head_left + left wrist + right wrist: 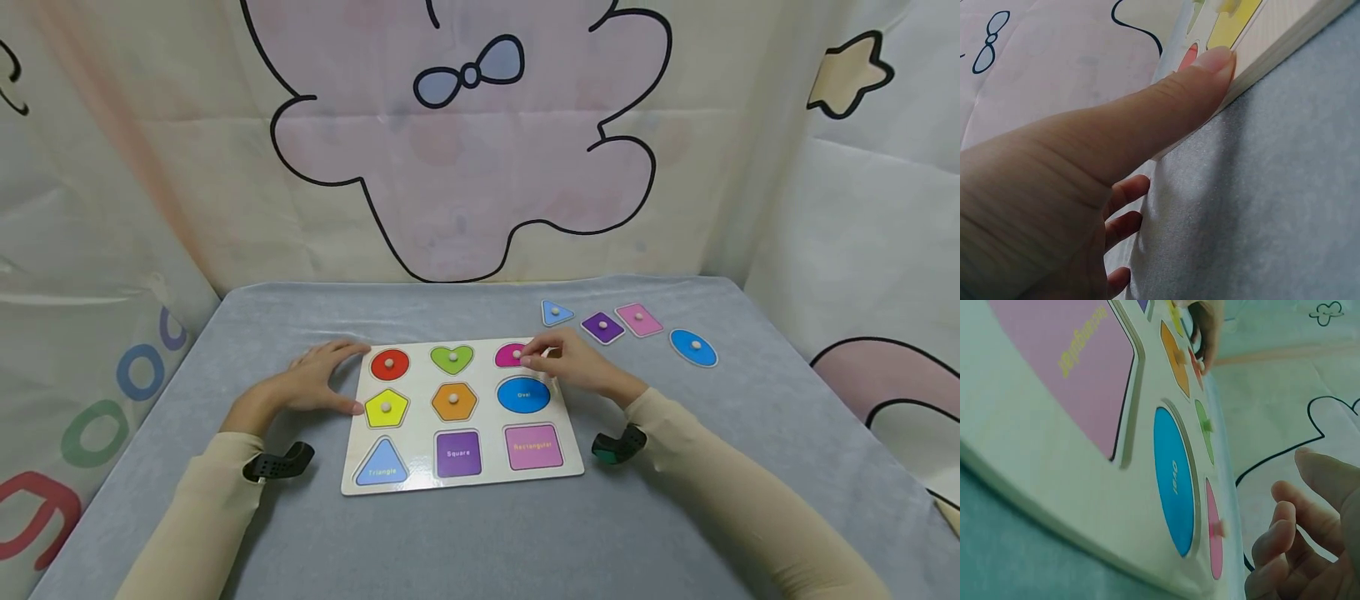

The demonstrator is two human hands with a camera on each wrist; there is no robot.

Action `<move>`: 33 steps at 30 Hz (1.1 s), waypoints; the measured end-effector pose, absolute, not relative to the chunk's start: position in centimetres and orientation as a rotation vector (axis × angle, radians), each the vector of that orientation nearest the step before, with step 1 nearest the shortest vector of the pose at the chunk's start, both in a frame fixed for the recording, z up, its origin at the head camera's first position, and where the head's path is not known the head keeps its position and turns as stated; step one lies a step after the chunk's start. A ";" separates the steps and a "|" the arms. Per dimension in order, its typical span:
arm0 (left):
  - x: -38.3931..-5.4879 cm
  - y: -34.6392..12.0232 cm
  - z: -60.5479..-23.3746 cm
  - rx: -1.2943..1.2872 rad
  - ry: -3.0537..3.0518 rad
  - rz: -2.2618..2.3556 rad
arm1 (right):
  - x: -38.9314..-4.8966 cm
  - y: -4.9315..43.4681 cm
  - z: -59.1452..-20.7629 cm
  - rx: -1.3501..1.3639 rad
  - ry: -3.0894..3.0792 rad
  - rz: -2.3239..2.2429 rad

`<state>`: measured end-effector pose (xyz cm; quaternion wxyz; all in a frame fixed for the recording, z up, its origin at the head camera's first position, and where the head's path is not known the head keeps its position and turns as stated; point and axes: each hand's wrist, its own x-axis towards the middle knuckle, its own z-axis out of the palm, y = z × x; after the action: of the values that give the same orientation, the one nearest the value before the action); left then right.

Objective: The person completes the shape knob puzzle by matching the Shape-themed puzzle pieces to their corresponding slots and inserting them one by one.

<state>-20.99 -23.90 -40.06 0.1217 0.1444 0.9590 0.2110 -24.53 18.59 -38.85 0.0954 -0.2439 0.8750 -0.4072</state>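
Observation:
A white shape puzzle board (416, 375) lies flat on the table. Thumb against its left edge, my left hand (311, 379) spreads its fingers toward the upper left corner; that thumb (1204, 78) shows at the rim beside the yellow pentagon (386, 408). At the upper right corner, my right hand (573, 362) hovers by the magenta piece (1215, 550), which sits in its recess. In the right wrist view its loosely bent fingers are apart from the knob and hold nothing. The red circle (390, 364), green heart (444, 360) and orange hexagon (454, 410) also sit in recesses.
Recesses labelled Oval (523, 402), Triangle (381, 462), Square (458, 467) and Rectangular (534, 458) show no knobs. Beyond the board's right corner lie a blue triangle (551, 317), purple square (600, 333), pink rectangle (641, 327) and blue oval (690, 353). Printed curtains surround the table.

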 end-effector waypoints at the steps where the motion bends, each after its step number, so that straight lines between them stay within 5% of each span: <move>1: -21.0 -23.9 -40.1 0.426 2.800 0.616 | -24.5 18.9 -38.8 -0.717 2.603 -1.210; 33: -20.9 -23.7 -40.0 0.413 2.804 0.613 | -24.1 28.5 -38.5 -0.416 2.732 -1.221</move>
<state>-20.87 -23.72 -40.00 0.1204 0.1414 0.9600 0.2098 -24.14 28.54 -38.50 0.0602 -0.1376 0.9027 -0.4033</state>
